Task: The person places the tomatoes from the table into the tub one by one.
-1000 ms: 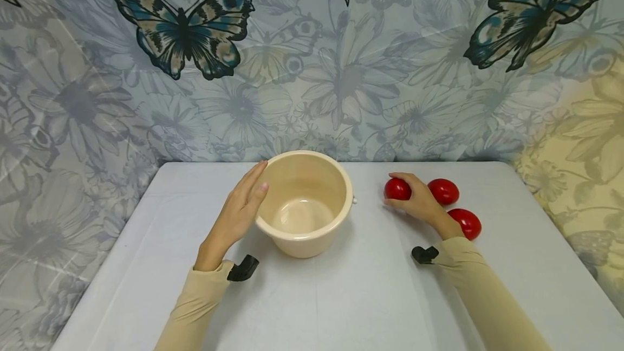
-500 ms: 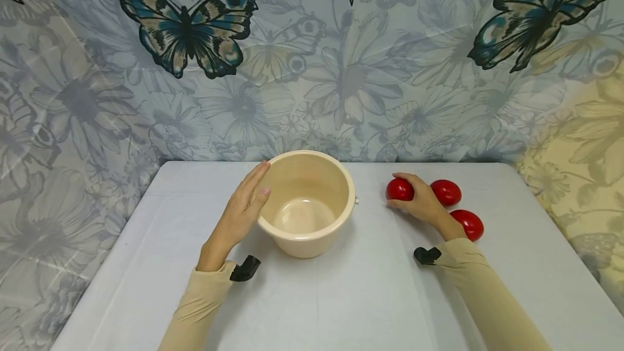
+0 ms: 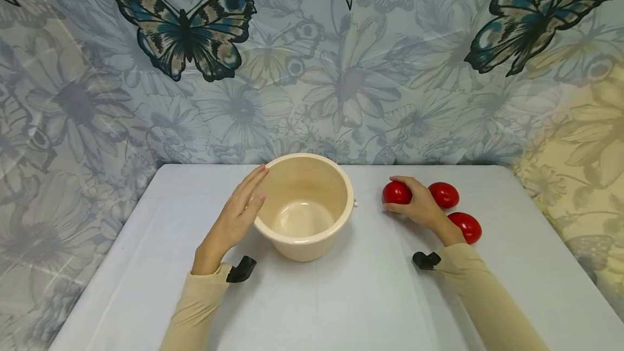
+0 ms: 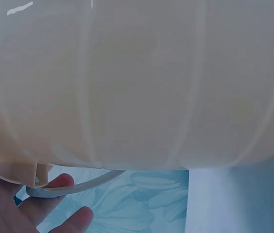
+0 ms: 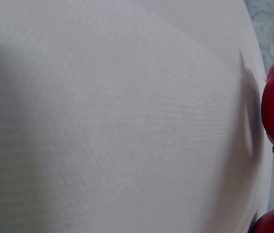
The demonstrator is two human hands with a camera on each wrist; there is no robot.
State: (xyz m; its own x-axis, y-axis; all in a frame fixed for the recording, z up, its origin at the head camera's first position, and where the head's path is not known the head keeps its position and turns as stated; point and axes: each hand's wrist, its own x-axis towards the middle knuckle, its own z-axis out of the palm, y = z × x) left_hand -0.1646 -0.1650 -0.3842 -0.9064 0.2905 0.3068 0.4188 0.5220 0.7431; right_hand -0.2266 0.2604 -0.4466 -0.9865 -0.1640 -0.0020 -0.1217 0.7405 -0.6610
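**Hands at a bowl and a red ball**

A white table [image 3: 312, 297] stands before a butterfly-print backdrop [image 3: 341, 58]. On it, left of centre, sits a cream bowl [image 3: 303, 206]. The left hand [image 3: 233, 220] lies flat against the bowl's left wall, fingers straight. To the right lie three red balls: the right hand [image 3: 418, 206] curls round the nearest ball [image 3: 396, 193], which rests on the table; the other two balls [image 3: 443, 194] lie just behind the hand.

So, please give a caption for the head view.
Left hand steadies bowl; right hand grips red egg.
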